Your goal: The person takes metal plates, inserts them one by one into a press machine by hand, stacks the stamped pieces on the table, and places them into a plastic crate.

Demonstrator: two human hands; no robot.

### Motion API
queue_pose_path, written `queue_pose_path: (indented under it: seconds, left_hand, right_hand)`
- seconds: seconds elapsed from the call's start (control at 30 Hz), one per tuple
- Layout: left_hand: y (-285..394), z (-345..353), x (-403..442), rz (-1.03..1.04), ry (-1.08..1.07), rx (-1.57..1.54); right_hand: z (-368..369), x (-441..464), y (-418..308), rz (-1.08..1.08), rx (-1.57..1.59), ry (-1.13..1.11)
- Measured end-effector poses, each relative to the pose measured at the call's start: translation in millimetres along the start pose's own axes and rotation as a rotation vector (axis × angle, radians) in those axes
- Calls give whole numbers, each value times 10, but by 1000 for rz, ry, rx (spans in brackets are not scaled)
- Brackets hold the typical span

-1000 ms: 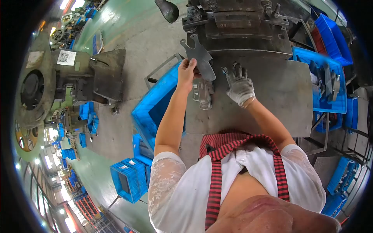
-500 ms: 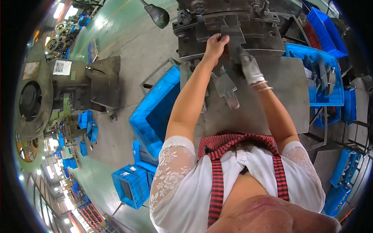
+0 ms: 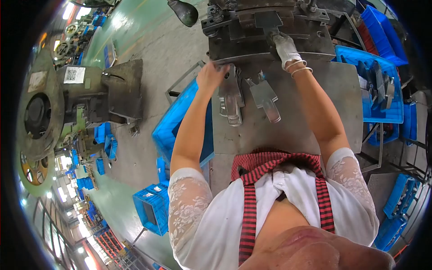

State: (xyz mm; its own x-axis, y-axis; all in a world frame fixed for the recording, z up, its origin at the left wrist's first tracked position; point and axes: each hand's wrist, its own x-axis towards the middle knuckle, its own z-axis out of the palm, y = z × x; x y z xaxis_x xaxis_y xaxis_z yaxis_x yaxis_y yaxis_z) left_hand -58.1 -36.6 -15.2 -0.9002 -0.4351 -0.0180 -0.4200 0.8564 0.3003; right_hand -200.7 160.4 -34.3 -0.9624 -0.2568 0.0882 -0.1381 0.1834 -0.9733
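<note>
My right hand [image 3: 286, 48], in a light glove, is at the front of the press die. Its fingers close round the near end of a flat metal plate [image 3: 267, 20] lying on the die [image 3: 297, 29]. My bare left hand [image 3: 211, 77] is at the left edge of the worktable, fingers partly blurred and apart, by the upper end of a stack of cut metal plates [image 3: 232, 100]. Whether it touches the stack I cannot tell. Between the hands, a second small pile of similar plates [image 3: 265, 98] lies on the table [image 3: 315, 117].
A blue crate [image 3: 168, 130] stands left of the table. On the right, another blue crate [image 3: 391, 105] holds metal pieces, with a further blue bin [image 3: 382, 36] behind it. A dark lamp-like head [image 3: 184, 13] hangs left of the press. A large machine [image 3: 94, 96] stands farther left.
My left hand has left the plate at the die and moved left and down to the stack. My right hand has moved forward, and the plate sits deeper on the die.
</note>
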Motion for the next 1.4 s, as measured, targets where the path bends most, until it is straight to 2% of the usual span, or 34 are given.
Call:
queue_pose_path:
  seconds: [0.03,0.07,0.1,0.13,0.23,0.43,0.5,0.53,0.57,0.63,0.67,0.73,0.77,0.83,0.87,0.93,0.97,1.03,1.1,1.17,1.23,1.3,1.4]
  left_hand:
    - [-211,119,-123,36,-37,57]
    - [-337,231,-193,-49,-179,34]
    - [-423,305,-252,-135,-320,9]
    - [-515,369,-301,-223,-461,-16]
    - [-402,353,-513,-257,-442,-376]
    - [-768,343,-552,-365,-361,-595]
    - [-705,137,-563,-352,-305,-757]
    - [-695,58,-563,-346,-274,-841]
    - [-775,25,-516,-382,-332,-889]
    - [-473,-161,-573,-370,-280,-1016]
    - [-307,-268,-546,-363,-232,-1090]
    - [-144,-259,-606,-282,-253,-1182]
    - [54,-265,-475,-218,-225,-1257]
    - [355,-204,-346,-163,-201,-1362]
    - [496,-135,-272,-156,-197,-1400]
    - [787,42,-94,-125,-237,-1451]
    - [921,139,8,-111,-261,-1453]
    - [1165,259,246,-100,-286,-1462]
    - [1319,296,477,-112,-279,-1470]
    - [1321,381,707,-152,-217,-1414]
    - [1340,460,912,-161,-146,-1355]
    - [1331,504,1038,-151,-65,-1287]
    - [1232,363,956,-97,-94,-1133]
  right_hand:
    - [-12,76,112,-257,-383,-5]
    - [-21,114,183,-514,-767,-10]
    - [-18,116,182,-558,-785,9]
    - [-18,122,179,-521,-748,-7]
    - [-17,97,152,-440,-700,-60]
    - [-29,135,226,-447,-786,-72]
    - [-144,151,-4,-400,-1034,-256]
    - [-129,134,35,-332,-909,-246]
    - [-115,121,78,-268,-783,-231]
    - [25,148,469,-74,-44,31]
    - [10,123,256,-25,-70,-90]
    - [-26,118,514,-526,-927,-176]
    - [-54,23,590,-555,-464,-104]
    - [-121,-655,544,-205,423,-180]
    - [-197,-988,423,163,825,-306]
    - [-164,-1593,1082,64,551,-373]
    - [-221,-1809,986,202,439,-408]
    - [-371,-1804,405,324,-93,-536]
    - [-571,-1560,-284,267,-935,-698]
    - [-636,-1233,81,11,-479,-270]
    - [-463,-706,370,-522,-605,119]
    - [-187,-344,-76,-122,177,123]
    - [38,197,263,-186,-226,-11]
